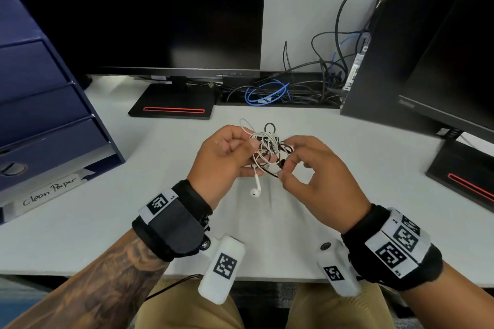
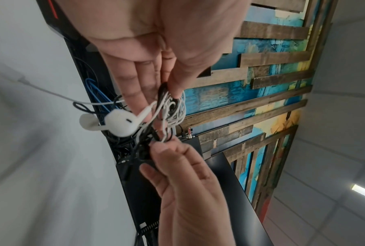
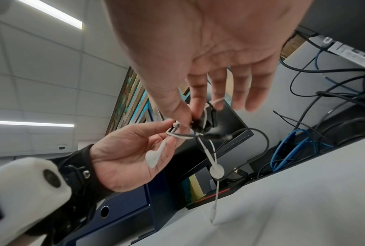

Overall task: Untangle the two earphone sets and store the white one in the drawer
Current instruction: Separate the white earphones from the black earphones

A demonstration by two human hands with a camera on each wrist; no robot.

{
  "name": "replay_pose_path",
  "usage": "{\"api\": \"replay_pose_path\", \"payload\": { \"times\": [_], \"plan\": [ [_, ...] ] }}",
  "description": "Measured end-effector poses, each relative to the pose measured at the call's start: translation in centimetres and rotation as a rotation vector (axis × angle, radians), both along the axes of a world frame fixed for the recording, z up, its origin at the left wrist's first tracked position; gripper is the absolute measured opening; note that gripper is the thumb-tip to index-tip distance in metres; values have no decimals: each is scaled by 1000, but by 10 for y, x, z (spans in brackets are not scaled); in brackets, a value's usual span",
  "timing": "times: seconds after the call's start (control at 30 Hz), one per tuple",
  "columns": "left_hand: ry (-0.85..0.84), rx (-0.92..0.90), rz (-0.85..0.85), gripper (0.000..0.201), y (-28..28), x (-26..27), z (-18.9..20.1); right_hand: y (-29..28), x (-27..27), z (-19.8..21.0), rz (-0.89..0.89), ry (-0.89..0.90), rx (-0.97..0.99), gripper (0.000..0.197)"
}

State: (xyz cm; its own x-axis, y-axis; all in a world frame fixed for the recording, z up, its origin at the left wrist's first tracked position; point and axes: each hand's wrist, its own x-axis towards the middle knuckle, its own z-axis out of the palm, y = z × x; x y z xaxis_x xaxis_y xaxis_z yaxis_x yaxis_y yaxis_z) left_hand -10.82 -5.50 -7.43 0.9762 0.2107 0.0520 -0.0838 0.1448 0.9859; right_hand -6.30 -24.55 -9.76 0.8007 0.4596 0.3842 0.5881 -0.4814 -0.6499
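Above the middle of the desk (image 1: 347, 168), a little toward its front edge, I have the knot of white earphones (image 1: 263, 141) and black earphones (image 1: 283, 148) held up between both hands, clear of the surface. My left hand (image 1: 224, 160) pinches the white loops between thumb and fingers; my right hand (image 1: 318, 171) pinches a black strand at the knot's right side, its other fingers spread loose. One white earbud (image 1: 255, 191) hangs free below the left hand, and the right wrist view shows the white lead trailing down to the desk.

The risk I see is pulling the hands apart too hard: that would cinch the knot tighter or strain the thin wire at the earbud stem. The dangling earbud could also swing back through a loop and add a new crossing.

There is open desk in front of and below the hands, enough to lay the bundle down. Behind, the monitor stand (image 1: 172, 104) and the cable trough (image 1: 278, 93) limit reach. The blue drawer unit (image 1: 40, 104) stands at the left edge, its drawers shut, well apart from the hands.
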Motion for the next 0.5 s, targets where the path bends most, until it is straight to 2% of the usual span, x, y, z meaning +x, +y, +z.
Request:
{"api": "replay_pose_path", "payload": {
  "times": [0.2,0.37,0.5],
  "plan": [
    [-10,23,80,6,8,3,4,-2,-2,15,-10,-154,190,15],
    [-11,98,146,11,11,3,2,-3,3,10,9,61,168,15],
    [-19,107,208,7,13,4,-2,-4,4,8,40,130,25,20]
  ]
}}
